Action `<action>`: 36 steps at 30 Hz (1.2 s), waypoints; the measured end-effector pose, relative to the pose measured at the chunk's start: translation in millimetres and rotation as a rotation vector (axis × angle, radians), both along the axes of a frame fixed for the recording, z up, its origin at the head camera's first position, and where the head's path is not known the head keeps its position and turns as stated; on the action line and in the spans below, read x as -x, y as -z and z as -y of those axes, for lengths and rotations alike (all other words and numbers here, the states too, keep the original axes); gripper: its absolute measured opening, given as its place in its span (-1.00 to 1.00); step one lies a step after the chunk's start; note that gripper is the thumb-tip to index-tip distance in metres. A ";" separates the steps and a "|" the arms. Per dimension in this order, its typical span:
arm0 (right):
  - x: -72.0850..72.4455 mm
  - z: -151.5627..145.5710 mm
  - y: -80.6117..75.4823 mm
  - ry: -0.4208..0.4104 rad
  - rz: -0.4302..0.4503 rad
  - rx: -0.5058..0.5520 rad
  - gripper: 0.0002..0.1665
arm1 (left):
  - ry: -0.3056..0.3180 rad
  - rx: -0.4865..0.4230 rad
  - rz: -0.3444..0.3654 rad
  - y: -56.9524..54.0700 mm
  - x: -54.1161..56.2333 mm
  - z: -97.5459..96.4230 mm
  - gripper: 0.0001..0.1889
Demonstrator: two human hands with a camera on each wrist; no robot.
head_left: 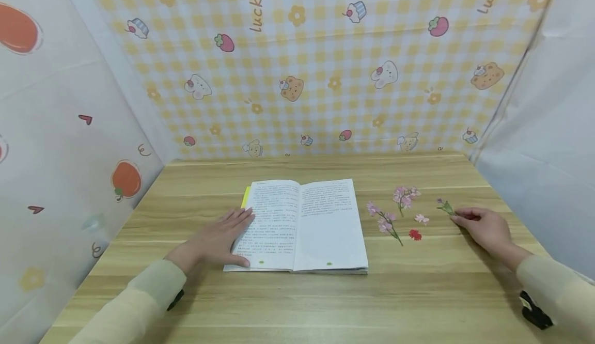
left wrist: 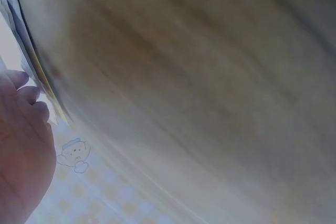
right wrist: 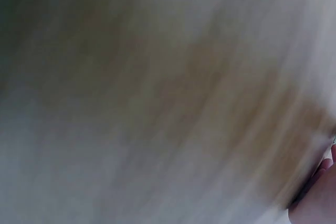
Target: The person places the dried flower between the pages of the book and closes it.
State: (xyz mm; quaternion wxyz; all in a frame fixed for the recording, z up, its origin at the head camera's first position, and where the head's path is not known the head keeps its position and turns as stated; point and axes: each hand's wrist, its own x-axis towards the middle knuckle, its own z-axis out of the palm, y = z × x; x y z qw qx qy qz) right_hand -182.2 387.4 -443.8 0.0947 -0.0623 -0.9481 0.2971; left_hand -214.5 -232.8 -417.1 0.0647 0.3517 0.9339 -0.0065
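An open book [head_left: 332,230] with printed pages lies on the wooden table. My left hand [head_left: 217,240] rests with spread fingers on the left page near its outer edge; the left wrist view shows the same hand [left wrist: 23,145] beside the book's edge [left wrist: 39,72]. Over at the right, my right hand [head_left: 485,228] pinches the stem of a small purple flower sprig [head_left: 447,207] with green leaves. Only a sliver of that hand [right wrist: 315,195] shows in the blurred right wrist view, and the sprig cannot be made out there.
Between book and right hand lie two pink flower sprigs, one farther back [head_left: 405,197] and one nearer the book [head_left: 387,224]. A small pale pink blossom [head_left: 421,219] and a red blossom [head_left: 415,235] lie beside them. A checked cloth [head_left: 316,116] hangs behind the table [head_left: 297,308].
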 end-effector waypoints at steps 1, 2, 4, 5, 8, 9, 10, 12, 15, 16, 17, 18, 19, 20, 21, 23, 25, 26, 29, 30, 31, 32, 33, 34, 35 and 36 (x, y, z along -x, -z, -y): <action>0.3 0.3 -0.3 0.008 0.007 0.009 -0.46 | -0.005 0.002 0.003 0.7 0.2 0.0 0.28; 0.4 0.7 -0.8 0.014 0.014 0.018 -0.45 | -0.008 0.006 0.005 1.1 0.5 0.0 0.29; 0.7 1.5 -1.2 0.030 0.025 0.032 -0.45 | -0.013 0.007 0.007 1.9 0.8 -0.1 0.29; 0.6 1.7 -1.5 0.036 0.029 0.038 -0.45 | -0.016 0.007 0.010 1.8 0.8 -0.3 0.29; 0.5 2.1 -2.1 0.048 0.030 0.036 -0.46 | -0.014 0.002 0.012 2.1 1.0 -0.5 0.29; 0.4 2.6 -2.3 0.052 0.031 0.036 -0.47 | -0.012 0.000 0.013 2.0 1.0 -0.5 0.29; 0.3 3.2 -2.6 0.055 0.031 0.035 -0.48 | -0.011 -0.001 0.013 2.2 1.2 -0.5 0.29; 0.0 4.1 -2.8 0.060 0.033 0.025 -0.49 | -0.009 -0.004 0.014 2.6 1.5 -0.2 0.29; -0.4 5.7 -3.3 0.059 0.033 0.005 -0.52 | -0.009 -0.013 0.018 2.7 1.8 0.2 0.29; -0.4 6.1 -3.3 0.057 0.032 -0.003 -0.53 | -0.008 -0.016 0.018 2.8 1.8 0.3 0.29; -0.3 6.4 -3.4 0.055 0.030 -0.010 -0.54 | -0.008 -0.018 0.018 2.8 1.8 0.4 0.29; -0.3 6.8 -3.6 0.054 0.028 -0.013 -0.55 | -0.008 -0.019 0.018 2.8 1.8 0.4 0.29; -0.1 7.1 -3.8 0.055 0.025 -0.013 -0.56 | -0.007 -0.021 0.016 3.0 2.0 0.4 0.29; 0.0 7.7 -4.2 0.057 0.022 -0.010 -0.57 | -0.006 -0.020 0.014 3.1 2.0 0.4 0.29; 0.1 8.0 -4.8 0.060 0.019 -0.002 -0.58 | -0.006 -0.019 0.013 3.5 2.1 0.4 0.29; 0.2 8.5 -5.9 0.064 0.013 0.018 -0.58 | -0.009 -0.015 0.013 3.9 1.6 0.4 0.29; 0.1 7.9 -7.4 0.067 0.011 0.040 -0.56 | -0.014 -0.011 0.014 4.0 1.2 0.4 0.29; -0.1 7.7 -8.1 0.068 0.010 0.045 -0.55 | -0.016 -0.010 0.016 4.1 1.1 0.3 0.29; -0.8 6.5 -9.8 0.067 0.013 0.066 -0.52 | -0.021 -0.008 0.020 4.2 1.1 0.6 0.29; -1.1 6.2 -10.2 0.066 0.015 0.074 -0.51 | -0.021 -0.010 0.021 4.2 1.3 0.6 0.28; -1.2 6.2 -10.5 0.068 0.015 0.078 -0.51 | -0.021 -0.012 0.024 4.1 1.4 0.6 0.28; -1.3 6.1 -10.8 0.069 0.016 0.081 -0.51 | -0.021 -0.012 0.025 4.1 1.5 0.7 0.28; -1.5 6.0 -11.3 0.071 0.020 0.090 -0.50 | -0.020 -0.012 0.026 3.9 1.5 0.8 0.28; -1.4 5.9 -11.8 0.072 0.023 0.098 -0.50 | -0.019 -0.011 0.027 3.6 1.5 0.8 0.28; -1.3 5.9 -12.4 0.075 0.027 0.106 -0.49 | -0.018 -0.014 0.031 3.2 1.4 0.7 0.28; -1.0 6.0 -13.2 0.076 0.031 0.115 -0.48 | -0.018 -0.017 0.034 2.8 1.2 0.6 0.28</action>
